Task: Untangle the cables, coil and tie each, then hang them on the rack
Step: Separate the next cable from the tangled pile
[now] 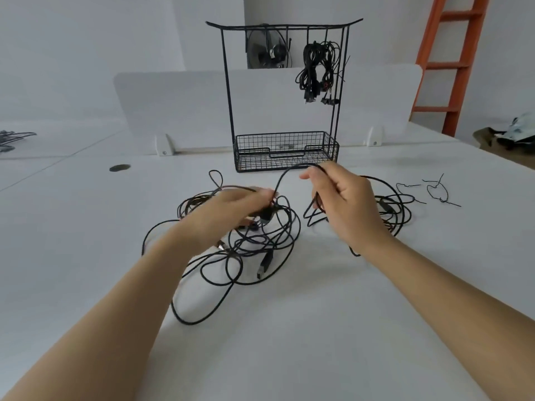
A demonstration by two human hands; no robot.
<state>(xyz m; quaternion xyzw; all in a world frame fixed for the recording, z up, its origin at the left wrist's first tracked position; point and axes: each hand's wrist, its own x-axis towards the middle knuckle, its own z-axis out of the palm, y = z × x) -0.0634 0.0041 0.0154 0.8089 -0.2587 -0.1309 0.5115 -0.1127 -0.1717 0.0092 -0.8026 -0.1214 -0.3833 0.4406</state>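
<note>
White bench [86, 256] fills view. White divider panel [173, 105] stands upright across bench's far side. Round dark cable hole [119, 168] in bench, just before panel's left end. Orange ladder [451, 68] behind panel's right end. Dark round fan [260, 52] behind panel's middle, showing above it. Crumpled dark-and-pale heap [503, 137] right of panel, at frame edge.

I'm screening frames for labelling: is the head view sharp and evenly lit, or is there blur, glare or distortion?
Head view: soft, even light, faint shadows under the tangled cables, no glare on the table; the left hand is motion-blurred, the right hand sharper; wide-angle distortion tilts the rack posts.
</note>
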